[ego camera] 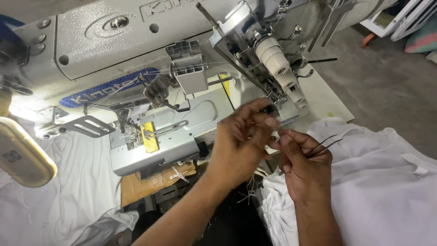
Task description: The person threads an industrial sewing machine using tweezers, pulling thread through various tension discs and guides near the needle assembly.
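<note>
Both my hands work close together in front of a grey industrial sewing machine. My left hand has its fingertips pinched on a thin white thread near the machine's right side, below the white tension knobs. My right hand holds slim black tweezers that point right, and its fingertips also pinch the thread. Loose thread ends hang below the hands. The thread itself is very fine and hard to follow.
White fabric is piled at the right, and more white cloth lies at the left. A cream lamp head sits at the far left. A brown cardboard piece is under the machine bed. The presser foot area is lit.
</note>
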